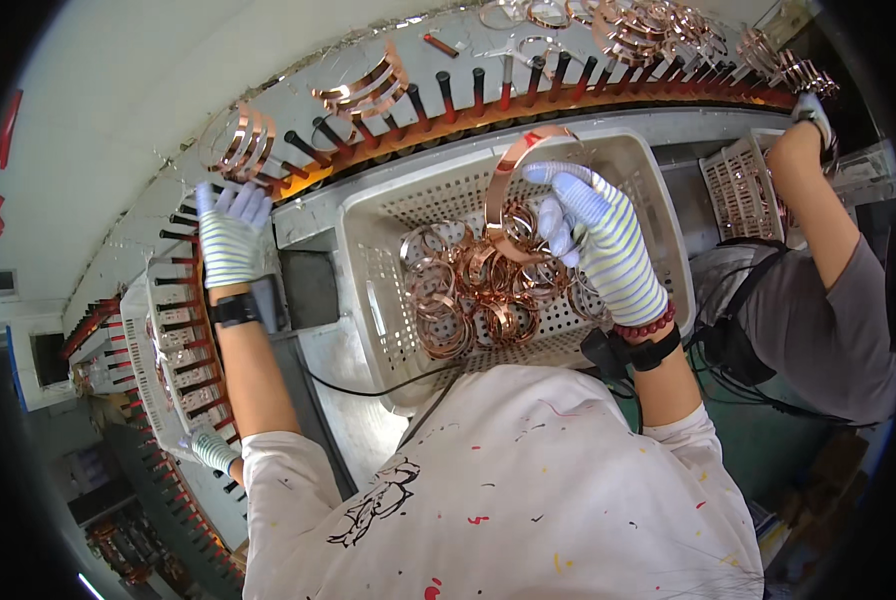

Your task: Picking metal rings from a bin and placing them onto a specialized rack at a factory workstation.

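Fingers [558,215] of our right hand [608,250] pinch a copper ring [513,185] above the white perforated crate [368,290], its lower arc lost among the piled rings [478,290]. Our left hand [230,235] reaches out flat, fingers spread, at the peg rack [448,100], beyond the crate's far rim.

Crate [368,215] is open above; copper rings [473,295] fill its floor centre, leaving bare mesh along the left wall. Peg rail [448,95] bars the far side. A co-worker's arm [818,200] blocks the right.
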{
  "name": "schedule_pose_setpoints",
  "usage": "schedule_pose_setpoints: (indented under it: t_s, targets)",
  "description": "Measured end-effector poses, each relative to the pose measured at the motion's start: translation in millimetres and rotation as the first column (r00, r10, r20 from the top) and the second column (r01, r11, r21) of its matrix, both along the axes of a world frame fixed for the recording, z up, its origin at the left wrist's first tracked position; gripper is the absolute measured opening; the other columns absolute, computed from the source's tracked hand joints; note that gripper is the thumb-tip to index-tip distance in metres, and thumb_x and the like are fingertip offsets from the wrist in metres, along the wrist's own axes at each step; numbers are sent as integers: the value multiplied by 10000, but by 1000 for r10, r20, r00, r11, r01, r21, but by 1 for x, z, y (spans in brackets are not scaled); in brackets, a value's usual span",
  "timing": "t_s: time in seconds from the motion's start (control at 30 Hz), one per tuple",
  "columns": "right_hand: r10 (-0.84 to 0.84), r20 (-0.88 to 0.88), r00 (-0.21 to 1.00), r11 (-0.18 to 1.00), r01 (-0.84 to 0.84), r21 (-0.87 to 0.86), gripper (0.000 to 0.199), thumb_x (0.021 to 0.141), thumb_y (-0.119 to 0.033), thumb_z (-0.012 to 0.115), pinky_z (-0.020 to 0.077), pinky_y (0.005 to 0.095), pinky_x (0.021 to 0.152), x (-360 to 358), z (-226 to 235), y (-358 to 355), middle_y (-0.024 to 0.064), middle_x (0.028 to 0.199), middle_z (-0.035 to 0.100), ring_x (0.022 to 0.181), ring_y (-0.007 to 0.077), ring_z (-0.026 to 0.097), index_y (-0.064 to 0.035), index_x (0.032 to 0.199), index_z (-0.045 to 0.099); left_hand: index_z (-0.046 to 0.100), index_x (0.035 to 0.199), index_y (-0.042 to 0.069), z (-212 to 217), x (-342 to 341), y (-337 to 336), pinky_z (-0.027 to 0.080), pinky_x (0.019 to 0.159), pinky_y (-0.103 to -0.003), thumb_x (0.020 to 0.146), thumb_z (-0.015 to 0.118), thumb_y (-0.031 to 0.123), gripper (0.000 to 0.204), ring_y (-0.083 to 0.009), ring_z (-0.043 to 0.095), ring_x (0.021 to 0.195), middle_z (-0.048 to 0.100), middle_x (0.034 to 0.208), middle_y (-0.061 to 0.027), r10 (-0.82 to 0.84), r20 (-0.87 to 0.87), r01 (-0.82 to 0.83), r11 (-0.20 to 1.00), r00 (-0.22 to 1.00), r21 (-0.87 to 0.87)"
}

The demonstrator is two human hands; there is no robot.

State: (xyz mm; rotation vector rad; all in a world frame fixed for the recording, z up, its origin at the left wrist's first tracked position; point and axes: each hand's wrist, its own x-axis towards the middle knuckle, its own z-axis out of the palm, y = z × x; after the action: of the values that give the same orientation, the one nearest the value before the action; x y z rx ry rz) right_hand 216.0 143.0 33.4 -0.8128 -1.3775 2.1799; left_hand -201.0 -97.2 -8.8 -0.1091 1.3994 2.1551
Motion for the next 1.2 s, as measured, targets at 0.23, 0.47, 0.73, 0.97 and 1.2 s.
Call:
schedule_pose_setpoints:
  t_s: [0.23,0.47,0.73,0.97,1.2]
  targets:
    - [-16,-58,998,1000,16,3,347,1052,-377,597,420,180,475,-1,-16,-2,28,787,700,587,56,614,-60,1155,691,531,1356,17,27,-73,2,438,1118,-543,912,684,587,739,-365,481,1376,468,1489,-255,-56,191,89,982,980,-167]
    - [44,35,998,990,-48,134,451,1051,-447,571,423,203,486,-2,7,-17,30,798,687,586,60,592,-49,1236,676,709,1116,64,-4,-236,-143,615,697,-429,937,649,229,250,-257,721,750,725,938,-168,-798,-265,-289,120,542,-950]
    - [-144,281,949,971,80,226,360,1064,-375,546,399,192,472,35,-21,-12,14,738,674,565,56,594,-74,1184,705,715,1208,36,121,-60,-17,582,741,-366,994,608,244,317,-240,726,812,749,971,-93,-101,-833,-405,838,544,-366]
    - [-115,274,955,979,62,195,353,1073,-340,543,399,182,481,36,-16,-22,16,753,688,574,55,601,-48,1213,684,710,1140,10,99,-120,64,564,749,-385,1017,522,281,351,-232,700,826,746,991,-128,-950,-296,-419,312,-104,-853]
    - [-42,241,970,988,4,156,399,1062,-383,553,471,203,551,46,-30,0,45,825,711,652,67,628,-33,1205,682,591,1287,30,27,-242,-32,566,809,-428,971,547,345,448,-354,725,912,729,1076,-230,-989,43,-166,-19,-145,-986]
